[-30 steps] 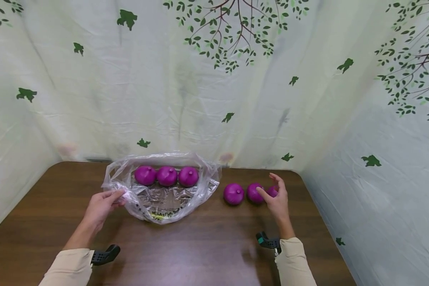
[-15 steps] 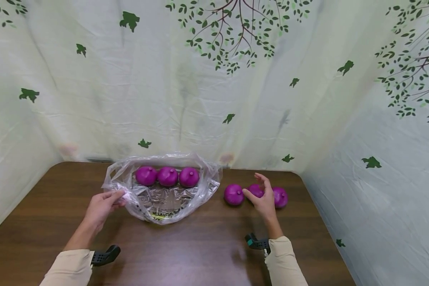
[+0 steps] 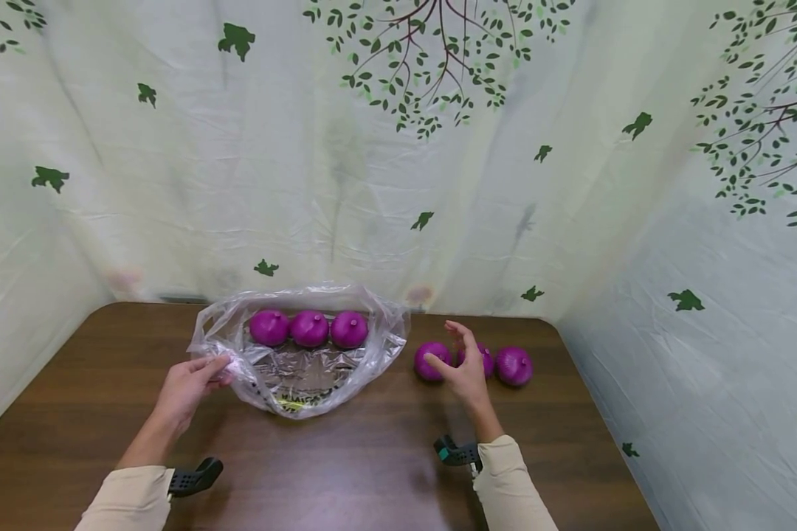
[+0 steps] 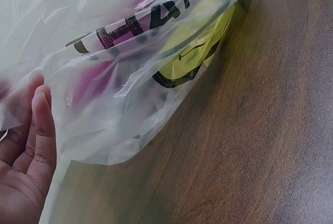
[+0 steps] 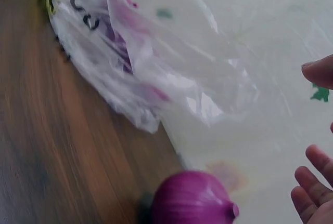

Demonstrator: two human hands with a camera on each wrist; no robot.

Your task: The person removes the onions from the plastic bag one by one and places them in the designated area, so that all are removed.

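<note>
A clear plastic bag with black and yellow print lies with its mouth spread at the back of the table. Three purple onions sit in a row inside it. My left hand pinches the left edge of the bag, thumb against fingers. To the right of the bag, three more onions stand in a row: a left onion, a middle onion and a right onion. My right hand hovers in front of the left and middle ones, thumb and fingers spread apart, holding nothing.
The brown wooden table has rounded back corners. Right behind it hangs a pale curtain printed with leaves, which also runs along both sides. Both wrists carry a black strap mount.
My right hand has moved left along the row, from the right onion to the left one, uncovering the right onion. The left hand and the bag have stayed in place.
</note>
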